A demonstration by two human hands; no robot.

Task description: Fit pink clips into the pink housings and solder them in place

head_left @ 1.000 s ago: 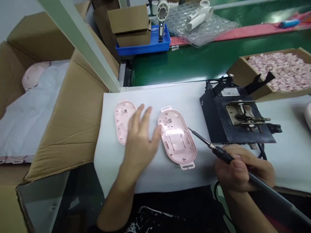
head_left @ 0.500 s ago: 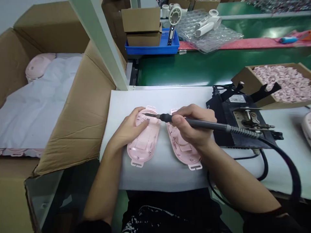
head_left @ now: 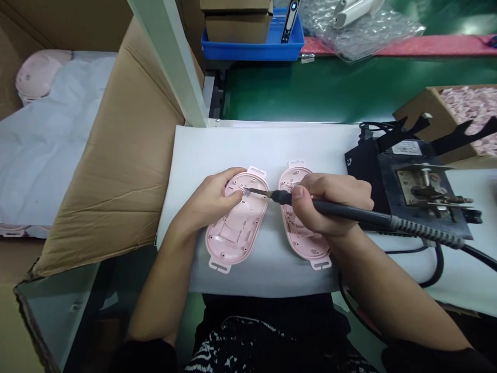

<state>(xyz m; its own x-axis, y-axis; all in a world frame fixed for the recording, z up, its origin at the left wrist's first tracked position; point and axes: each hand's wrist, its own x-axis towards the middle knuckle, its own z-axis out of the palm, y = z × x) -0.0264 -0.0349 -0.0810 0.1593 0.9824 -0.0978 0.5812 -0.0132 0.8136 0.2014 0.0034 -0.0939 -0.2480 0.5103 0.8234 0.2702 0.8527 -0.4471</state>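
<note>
Closed round a soldering iron (head_left: 341, 211), my right hand (head_left: 330, 202) points its tip leftward at the upper inside of a pink plastic shell (head_left: 233, 228). My left hand (head_left: 213, 202) grips that shell by its upper left edge, the thumb reaching inside close to the iron's tip. Whether the tip touches the plastic I cannot tell. Small round posts and holes line the shell's inner side. A second pink shell (head_left: 303, 243) lies just to the right, partly hidden under my right hand.
On the right stand a black soldering station (head_left: 415, 171) with forked holders and a carton of small pink parts (head_left: 476, 111). To the left is a large open carton (head_left: 112, 171) beside a pale post (head_left: 171, 62). A blue tray (head_left: 252, 51) sits at the back.
The iron's tip has moved from the shell's upper left part down and right, near my left thumb. The view has tilted down and come nearer. Both hands keep their hold.
</note>
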